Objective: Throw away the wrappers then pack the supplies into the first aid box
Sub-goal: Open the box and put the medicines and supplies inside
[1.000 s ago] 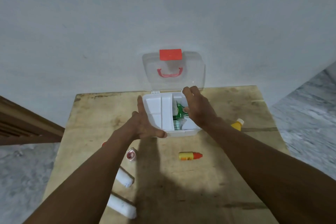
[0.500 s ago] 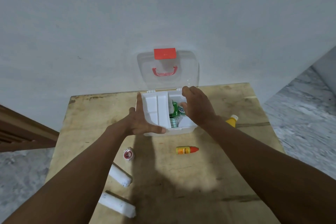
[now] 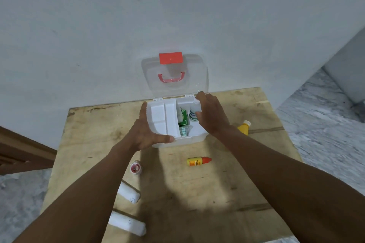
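The white first aid box (image 3: 194,139) stands open at the table's back edge, its clear lid (image 3: 174,76) with red latch and handle leaning on the wall. A white divider tray (image 3: 164,118) fills its left half. A green packet (image 3: 184,117) and a white bottle (image 3: 193,113) lie in the right half. My left hand (image 3: 147,132) grips the box's left front corner, thumb along the front rim. My right hand (image 3: 211,116) reaches over the right half, fingers curled around the white bottle.
On the wooden table (image 3: 227,179) lie a small yellow bottle with a red cap (image 3: 198,161), a yellow bottle (image 3: 244,127) behind my right wrist, a tape roll (image 3: 135,167) and two white bandage rolls (image 3: 129,193) (image 3: 127,224). Grey floor lies on both sides.
My right hand has shifted slightly toward the box's back right corner. The left hand keeps its grip on the box. The view has tilted a little.
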Motion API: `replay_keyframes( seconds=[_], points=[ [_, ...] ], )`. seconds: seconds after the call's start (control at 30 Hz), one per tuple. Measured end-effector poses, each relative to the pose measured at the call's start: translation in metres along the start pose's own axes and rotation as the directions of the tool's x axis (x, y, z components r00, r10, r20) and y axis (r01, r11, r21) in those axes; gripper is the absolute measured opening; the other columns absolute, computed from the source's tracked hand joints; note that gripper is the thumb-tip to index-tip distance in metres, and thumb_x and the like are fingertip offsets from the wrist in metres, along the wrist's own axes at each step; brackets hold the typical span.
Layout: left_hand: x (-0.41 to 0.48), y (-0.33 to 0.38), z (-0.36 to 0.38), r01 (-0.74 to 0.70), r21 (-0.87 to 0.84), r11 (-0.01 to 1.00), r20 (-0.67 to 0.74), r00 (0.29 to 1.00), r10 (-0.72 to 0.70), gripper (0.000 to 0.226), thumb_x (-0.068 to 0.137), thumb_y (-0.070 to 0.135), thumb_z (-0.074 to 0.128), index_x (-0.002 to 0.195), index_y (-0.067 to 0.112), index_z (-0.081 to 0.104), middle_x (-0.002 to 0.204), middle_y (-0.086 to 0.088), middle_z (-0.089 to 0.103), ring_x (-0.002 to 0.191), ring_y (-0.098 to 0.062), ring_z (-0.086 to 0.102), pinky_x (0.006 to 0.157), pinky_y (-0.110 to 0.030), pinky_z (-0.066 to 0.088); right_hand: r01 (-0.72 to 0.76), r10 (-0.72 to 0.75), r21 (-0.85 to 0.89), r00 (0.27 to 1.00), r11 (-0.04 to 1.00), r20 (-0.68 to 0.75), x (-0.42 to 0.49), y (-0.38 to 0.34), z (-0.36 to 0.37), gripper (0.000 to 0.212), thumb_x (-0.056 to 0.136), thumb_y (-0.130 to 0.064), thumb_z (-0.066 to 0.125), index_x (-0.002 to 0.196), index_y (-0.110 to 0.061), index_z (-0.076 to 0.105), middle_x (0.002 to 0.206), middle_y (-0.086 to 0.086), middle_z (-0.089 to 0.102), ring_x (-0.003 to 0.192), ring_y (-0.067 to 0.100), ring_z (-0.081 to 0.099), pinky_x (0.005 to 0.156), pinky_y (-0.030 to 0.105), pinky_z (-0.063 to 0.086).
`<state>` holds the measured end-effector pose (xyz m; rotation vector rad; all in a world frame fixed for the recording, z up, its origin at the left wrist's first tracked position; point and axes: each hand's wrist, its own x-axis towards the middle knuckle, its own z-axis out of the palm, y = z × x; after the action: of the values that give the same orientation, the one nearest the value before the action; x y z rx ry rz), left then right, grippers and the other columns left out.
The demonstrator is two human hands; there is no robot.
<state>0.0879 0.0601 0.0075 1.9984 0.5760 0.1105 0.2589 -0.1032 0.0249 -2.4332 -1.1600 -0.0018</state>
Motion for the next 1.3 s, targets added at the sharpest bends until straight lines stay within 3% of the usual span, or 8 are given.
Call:
replay_keyframes(
  seconds=[0.17, 0.3, 0.43, 0.6, 0.8, 0.93, 1.1, 1.3],
  points=[
    [-0.007, -0.002, 0.007, 0.02, -0.077, 0.997, -0.105, 0.994, -0.028, 0.111, 0.053, 0.028, 0.097, 0.134, 0.033, 0.022, 0.115, 0.041, 0.031, 0.108, 0.013, 0.044, 0.083, -0.017, 0.045, 0.002, 0.021, 0.189, 0.992, 0.982, -0.121, -0.008, 0.005, -0.009, 0.035, 0.085, -0.011, 0.068, 0.116, -0.002, 0.057, 0.107, 0.017, 0.062, 0.096, 0.034, 0.058, 0.085, 0.041, 0.049],
    [-0.016, -0.007, 0.011, 0.002, -0.125, 0.992, -0.146, 0.989, -0.021, 0.116, 0.052, 0.035, 0.096, 0.143, 0.031, 0.023, 0.113, 0.051, 0.036, 0.111, 0.016, 0.045, 0.087, -0.025, 0.047, -0.257, 0.299, 0.2, 0.928, 0.945, -0.221, -0.023, 0.026, -0.018, 0.026, 0.09, -0.016, 0.061, 0.112, -0.004, 0.059, 0.107, 0.019, 0.06, 0.1, 0.038, 0.057, 0.083, 0.041, 0.045],
    [-0.025, -0.001, 0.017, -0.025, -0.176, 0.984, -0.167, 0.986, -0.005, 0.103, 0.057, 0.037, 0.093, 0.139, 0.032, 0.031, 0.123, 0.029, 0.05, 0.116, 0.004, 0.052, 0.089, -0.033, 0.053, -0.598, 0.596, -0.039, 0.801, 0.801, -0.054, -0.046, 0.063, -0.021, 0.038, 0.091, -0.026, 0.057, 0.125, -0.01, 0.049, 0.124, 0.019, 0.049, 0.115, 0.038, 0.049, 0.089, 0.044, 0.047],
    [-0.035, -0.001, 0.025, -0.03, -0.18, 0.983, -0.229, 0.973, -0.012, 0.101, 0.06, 0.041, 0.092, 0.14, 0.033, 0.03, 0.126, 0.023, 0.055, 0.115, 0.002, 0.055, 0.087, -0.03, 0.052, -0.783, 0.761, 0.056, 0.617, 0.62, 0.203, -0.058, 0.088, -0.022, 0.069, 0.085, -0.04, 0.067, 0.137, -0.013, 0.032, 0.129, 0.023, 0.048, 0.117, 0.043, 0.053, 0.092, 0.043, 0.044],
    [-0.038, -0.002, 0.029, -0.014, -0.132, 0.991, -0.286, 0.958, -0.024, 0.101, 0.063, 0.039, 0.091, 0.143, 0.04, 0.029, 0.129, 0.024, 0.051, 0.119, -0.008, 0.052, 0.091, -0.035, 0.051, -0.772, 0.723, 0.136, 0.631, 0.621, 0.28, -0.06, 0.096, -0.024, 0.059, 0.082, -0.032, 0.07, 0.132, -0.016, 0.044, 0.122, 0.018, 0.06, 0.113, 0.039, 0.058, 0.092, 0.046, 0.052],
    [-0.041, -0.001, 0.032, 0.02, -0.151, 0.988, -0.327, 0.943, -0.069, 0.106, 0.065, 0.034, 0.09, 0.148, 0.038, 0.024, 0.13, 0.021, 0.045, 0.119, -0.011, 0.046, 0.087, -0.022, 0.043, -0.755, 0.714, 0.333, 0.649, 0.565, 0.263, -0.07, 0.083, -0.032, 0.063, 0.076, -0.03, 0.074, 0.129, -0.027, 0.04, 0.109, 0.012, 0.054, 0.102, 0.039, 0.059, 0.078, 0.055, 0.058],
    [-0.044, 0.003, 0.033, 0.022, -0.158, 0.987, -0.33, 0.941, -0.073, 0.102, 0.067, 0.034, 0.089, 0.147, 0.035, 0.024, 0.126, 0.02, 0.044, 0.117, -0.011, 0.046, 0.082, -0.019, 0.043, -0.563, 0.654, 0.532, 0.756, 0.632, 0.022, -0.059, 0.049, -0.064, 0.056, 0.077, -0.033, 0.076, 0.121, -0.029, 0.042, 0.101, 0.004, 0.06, 0.099, 0.033, 0.062, 0.087, 0.049, 0.054],
    [-0.046, 0.007, 0.032, 0.017, -0.145, 0.989, -0.324, 0.944, -0.064, 0.099, 0.069, 0.034, 0.087, 0.145, 0.036, 0.024, 0.124, 0.018, 0.047, 0.11, -0.012, 0.047, 0.071, -0.016, 0.04, -0.254, 0.517, 0.684, 0.83, 0.684, -0.209, -0.039, -0.01, -0.092, 0.05, 0.074, -0.02, 0.078, 0.113, -0.028, 0.049, 0.087, -0.01, 0.064, 0.079, 0.004, 0.062, 0.077, 0.035, 0.055]
  ],
)
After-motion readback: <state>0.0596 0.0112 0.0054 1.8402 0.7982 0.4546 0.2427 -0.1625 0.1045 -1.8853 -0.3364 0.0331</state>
